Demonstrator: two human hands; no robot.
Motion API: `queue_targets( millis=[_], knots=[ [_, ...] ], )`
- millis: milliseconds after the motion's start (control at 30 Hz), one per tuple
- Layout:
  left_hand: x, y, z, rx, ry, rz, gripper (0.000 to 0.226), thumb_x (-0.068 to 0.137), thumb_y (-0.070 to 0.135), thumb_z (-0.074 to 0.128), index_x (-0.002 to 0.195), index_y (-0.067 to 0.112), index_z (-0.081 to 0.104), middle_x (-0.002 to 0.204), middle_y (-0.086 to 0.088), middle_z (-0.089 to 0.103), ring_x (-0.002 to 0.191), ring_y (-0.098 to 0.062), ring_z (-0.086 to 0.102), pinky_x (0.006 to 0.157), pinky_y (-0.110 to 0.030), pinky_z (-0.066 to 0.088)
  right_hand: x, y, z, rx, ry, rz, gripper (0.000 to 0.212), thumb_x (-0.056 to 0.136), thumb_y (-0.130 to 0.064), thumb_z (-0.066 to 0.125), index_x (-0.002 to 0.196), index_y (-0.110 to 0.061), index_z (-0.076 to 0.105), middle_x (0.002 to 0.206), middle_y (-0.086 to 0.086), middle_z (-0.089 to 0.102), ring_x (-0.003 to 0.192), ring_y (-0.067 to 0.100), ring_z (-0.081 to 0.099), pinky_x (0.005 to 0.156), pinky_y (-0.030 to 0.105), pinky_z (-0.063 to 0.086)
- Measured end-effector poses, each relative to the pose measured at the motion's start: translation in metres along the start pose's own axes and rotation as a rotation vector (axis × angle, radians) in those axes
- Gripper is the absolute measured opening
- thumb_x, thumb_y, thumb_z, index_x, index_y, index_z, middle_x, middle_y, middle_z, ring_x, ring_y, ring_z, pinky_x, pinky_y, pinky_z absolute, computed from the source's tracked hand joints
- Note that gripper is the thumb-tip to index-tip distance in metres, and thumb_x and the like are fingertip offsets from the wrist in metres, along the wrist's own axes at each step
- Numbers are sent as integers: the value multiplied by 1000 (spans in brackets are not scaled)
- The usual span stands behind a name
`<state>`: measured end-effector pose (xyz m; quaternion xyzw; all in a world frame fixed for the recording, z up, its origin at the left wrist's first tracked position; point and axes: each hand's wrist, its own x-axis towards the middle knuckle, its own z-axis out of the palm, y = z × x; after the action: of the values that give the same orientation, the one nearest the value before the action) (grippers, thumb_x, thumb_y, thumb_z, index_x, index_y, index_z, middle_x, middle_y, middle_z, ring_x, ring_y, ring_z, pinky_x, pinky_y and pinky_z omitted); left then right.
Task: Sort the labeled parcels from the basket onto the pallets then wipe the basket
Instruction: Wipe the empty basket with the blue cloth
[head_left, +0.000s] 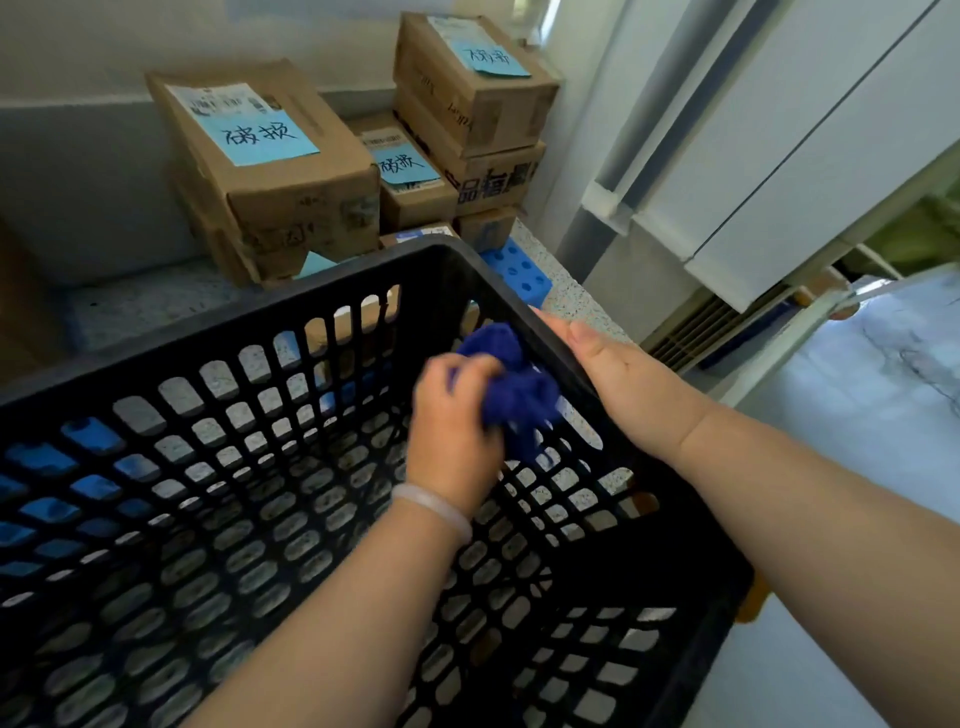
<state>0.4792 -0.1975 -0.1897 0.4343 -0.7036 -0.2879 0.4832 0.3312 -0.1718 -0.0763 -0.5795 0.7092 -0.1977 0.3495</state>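
The basket (234, 322), black plastic with slotted walls and floor, stood directly in front of the person with no parcel visible inside it. Its right wall ran away from the person to a far corner; which side was the longer could not be told from this view. A dark blue cloth (519, 384), bunched into a wad, lay against the inner face of that right wall, below the rim and towards the far corner.

The left hand (452, 415) was inside the basket, fingers curled round the cloth and gripping it from the left, with the wad pressed between the hand and the wall. A pale bracelet (431, 504) sat on that wrist. The right hand (618, 374) lay on the rim of the same wall, just beside the cloth. Its palm was over the top edge and its fingers were stretched along the edge. Whether any fingers hooked over the outer side could not be seen. Both hands were therefore at the right wall, the left inside and the right on top.

Judgement: sorting appeared complete and wiping was in hand. The right hand was placed to steady the basket. The floor and left side of the basket lay to the left of the cloth, within reach of the left hand.

Beyond the far rim, cardboard parcels (270, 171) with blue handwritten labels were stacked on a blue pallet (519, 275) on a speckled floor (156, 306).
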Motion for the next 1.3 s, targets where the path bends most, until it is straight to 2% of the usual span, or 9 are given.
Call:
queue_targets(
  millis=[167,300,467,667,800,967,1067,1167,1300],
  knots=[
    [45,0,-12,-147,259,-472,44,82,-8,52,117,18,55,121,1,38,105,-16,46,93,-16,29,-8,-7,-3,-64,-15,44,39,103,-51,24,140,-57,34,131,-31,34,127,-5,30,106,19,16],
    [23,19,11,-208,245,-450,49,79,-12,49,123,8,55,127,-13,46,107,-8,43,89,3,22,-6,-8,-3,-41,16,62,40,104,-46,32,143,-46,40,130,-31,36,129,-7,31,105,15,16],
    [-22,31,21,-301,81,-248,45,73,-6,49,115,7,60,114,3,47,105,23,38,94,1,25,-1,-10,0,16,13,116,45,103,-45,37,144,-28,47,126,-23,42,126,-5,35,104,14,17],
    [-65,61,14,-422,-164,-185,40,77,8,51,108,33,56,118,-4,51,106,11,44,91,-3,30,-1,-11,-1,-10,-36,164,57,99,-61,32,145,-30,46,142,-17,43,137,4,33,119,28,14],
    [-83,85,15,-402,-509,99,39,76,16,49,112,32,49,122,-6,49,106,-21,55,89,-34,49,-2,-13,-2,-47,-44,182,52,99,-61,32,140,-36,52,144,-9,52,134,12,44,120,38,22],
    [-77,38,21,-133,-504,235,33,83,25,49,116,28,49,120,-12,51,96,-30,59,78,-37,53,-4,-12,-1,-53,-8,102,45,101,-53,35,142,-39,48,146,-17,45,136,5,38,117,28,20],
    [-57,11,11,-191,-301,-178,33,84,6,52,106,31,56,123,-3,47,101,-12,54,96,-41,47,-6,-13,-2,-56,-20,21,45,103,-44,38,147,-50,31,142,-24,35,129,-6,28,109,18,15],
    [-12,-7,-12,-248,67,-568,49,85,-7,49,88,42,50,119,-6,51,91,-3,52,96,-36,46,-8,-14,-3,-67,-12,-56,52,104,-33,40,149,-53,22,150,-19,36,130,-9,29,109,16,17],
    [31,-14,-19,-368,265,-586,27,91,15,59,110,33,54,125,-7,55,109,-18,56,99,-36,44,-5,-11,-3,-141,-15,-107,51,104,-32,42,147,-53,26,151,-20,35,129,-7,34,102,5,21]
  ],
)
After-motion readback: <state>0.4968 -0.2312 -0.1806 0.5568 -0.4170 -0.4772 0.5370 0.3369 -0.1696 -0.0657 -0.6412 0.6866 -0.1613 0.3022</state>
